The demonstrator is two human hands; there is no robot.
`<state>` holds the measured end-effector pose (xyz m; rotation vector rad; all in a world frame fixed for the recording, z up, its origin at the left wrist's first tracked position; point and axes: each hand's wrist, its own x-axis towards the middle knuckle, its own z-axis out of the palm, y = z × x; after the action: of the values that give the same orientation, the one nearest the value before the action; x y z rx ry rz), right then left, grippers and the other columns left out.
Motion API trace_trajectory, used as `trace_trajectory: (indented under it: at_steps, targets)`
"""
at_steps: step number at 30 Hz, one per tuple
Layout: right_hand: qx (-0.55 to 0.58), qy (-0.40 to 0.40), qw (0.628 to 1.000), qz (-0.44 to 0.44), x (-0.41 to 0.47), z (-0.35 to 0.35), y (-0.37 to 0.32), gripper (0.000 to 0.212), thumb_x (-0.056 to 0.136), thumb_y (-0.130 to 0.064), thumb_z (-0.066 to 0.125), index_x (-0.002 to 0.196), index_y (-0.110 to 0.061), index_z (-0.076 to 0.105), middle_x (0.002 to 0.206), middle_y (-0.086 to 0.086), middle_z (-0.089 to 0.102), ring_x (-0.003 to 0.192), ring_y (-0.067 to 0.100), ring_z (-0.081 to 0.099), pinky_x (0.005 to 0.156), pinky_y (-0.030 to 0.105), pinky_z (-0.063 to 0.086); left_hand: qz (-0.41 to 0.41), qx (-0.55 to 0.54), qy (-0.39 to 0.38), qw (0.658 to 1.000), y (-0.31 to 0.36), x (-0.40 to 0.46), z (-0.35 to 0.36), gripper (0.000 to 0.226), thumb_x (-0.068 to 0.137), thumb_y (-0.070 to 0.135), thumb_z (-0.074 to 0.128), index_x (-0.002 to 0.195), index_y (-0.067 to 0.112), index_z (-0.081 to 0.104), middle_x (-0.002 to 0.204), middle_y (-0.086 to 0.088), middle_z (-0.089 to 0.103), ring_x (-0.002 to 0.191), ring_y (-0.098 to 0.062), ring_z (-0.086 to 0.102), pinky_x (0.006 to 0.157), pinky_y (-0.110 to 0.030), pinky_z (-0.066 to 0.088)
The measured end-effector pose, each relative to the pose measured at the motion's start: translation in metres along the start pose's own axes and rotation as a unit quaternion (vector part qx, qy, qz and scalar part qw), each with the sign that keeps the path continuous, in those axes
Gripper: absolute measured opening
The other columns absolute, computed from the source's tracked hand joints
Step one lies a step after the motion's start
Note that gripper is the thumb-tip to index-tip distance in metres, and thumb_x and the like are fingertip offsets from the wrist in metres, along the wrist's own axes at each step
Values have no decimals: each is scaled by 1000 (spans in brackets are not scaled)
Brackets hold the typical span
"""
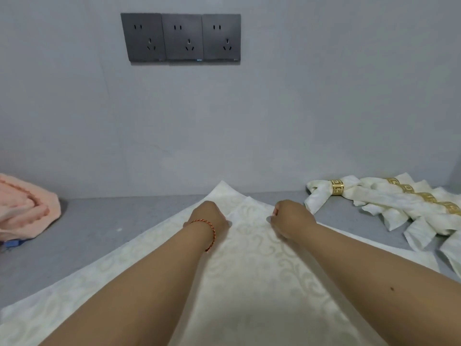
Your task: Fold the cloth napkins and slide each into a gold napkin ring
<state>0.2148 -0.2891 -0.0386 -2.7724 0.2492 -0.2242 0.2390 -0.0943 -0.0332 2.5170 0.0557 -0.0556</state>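
Observation:
A cream patterned cloth napkin (pixel 249 258) lies spread like a diamond on the grey table, its far corner pointing at the wall. A folded layer lies on top near that far corner. My left hand (pixel 209 217), with a red string bracelet at the wrist, pinches the left edge of the folded layer. My right hand (pixel 290 218) pinches its right edge. At the right lie several folded napkins (pixel 389 203), each inside a gold napkin ring (pixel 337 187).
A peach towel (pixel 22 208) is bundled at the left edge of the grey table (pixel 99 228). A grey wall with three dark sockets (pixel 181 37) rises just behind the table. Something blue (pixel 13 243) pokes out beneath the towel.

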Motion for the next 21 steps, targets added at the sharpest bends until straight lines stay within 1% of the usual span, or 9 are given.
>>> trace_trajectory:
  at_steps: [3, 8, 11, 13, 15, 17, 18, 19, 21]
  targets:
    - [-15, 1, 1000, 1, 11, 3, 1, 22, 93, -37, 56, 93, -15, 56, 106, 5, 65, 103, 25, 60, 83, 32, 46, -10, 6, -7, 1000, 1, 13, 4, 28, 80, 34, 69, 98, 13, 65, 100, -1, 67, 97, -26, 62, 96, -43, 48]
    - [-27, 4, 1000, 4, 21, 4, 2, 30, 92, -38, 57, 107, -12, 59, 110, 5, 64, 106, 26, 58, 84, 33, 45, -12, 14, -7, 1000, 2, 25, 9, 24, 78, 35, 69, 89, 14, 64, 95, -1, 68, 97, -27, 62, 97, -45, 47]
    - [-18, -16, 1000, 5, 22, 3, -1, 32, 92, -39, 56, 107, -11, 56, 105, 4, 64, 104, 25, 58, 82, 32, 44, -14, 25, -9, 1000, 5, 30, 13, 27, 78, 37, 68, 94, 15, 65, 100, -6, 67, 102, -31, 61, 98, -46, 46]
    - [-12, -39, 999, 6, 23, 2, -3, 31, 92, -40, 56, 103, -11, 56, 97, 2, 62, 100, 24, 59, 80, 32, 44, -14, 36, -10, 999, 6, 33, 16, 34, 80, 37, 65, 96, 7, 65, 105, -16, 66, 106, -37, 61, 98, -47, 46]
    - [1, -57, 998, 4, 27, 2, -3, 26, 93, -39, 55, 94, -13, 55, 91, 3, 64, 97, 25, 63, 80, 32, 45, -12, 39, -18, 999, 6, 35, 18, 32, 81, 38, 62, 85, 6, 63, 110, -18, 66, 108, -40, 60, 97, -46, 46]
    - [16, -62, 998, 2, 30, 4, -3, 23, 93, -37, 55, 83, -16, 52, 87, 2, 64, 94, 26, 64, 79, 32, 45, -8, 46, -35, 998, 8, 35, 17, 33, 83, 40, 61, 70, 10, 54, 112, -18, 65, 111, -39, 59, 97, -46, 46]
    - [19, -62, 998, 1, 31, 5, -3, 24, 93, -37, 55, 78, -18, 49, 85, 0, 62, 93, 25, 63, 79, 32, 44, -6, 54, -41, 998, 9, 34, 16, 34, 84, 42, 61, 69, 14, 49, 111, -16, 64, 112, -37, 58, 98, -45, 46]
    - [23, -61, 998, 0, 32, 5, -3, 27, 92, -37, 55, 73, -22, 45, 84, -3, 58, 91, 23, 59, 78, 31, 42, -4, 59, -45, 997, 9, 33, 15, 33, 84, 46, 61, 74, 17, 50, 111, -14, 63, 113, -34, 57, 99, -43, 45]
    - [43, -56, 997, -6, 32, 7, 0, 32, 91, -38, 57, 68, -28, 36, 76, -10, 49, 84, 18, 51, 75, 29, 39, 1, 49, -36, 998, 9, 31, 13, 34, 83, 52, 62, 96, 21, 55, 116, -4, 61, 118, -28, 51, 103, -42, 41]
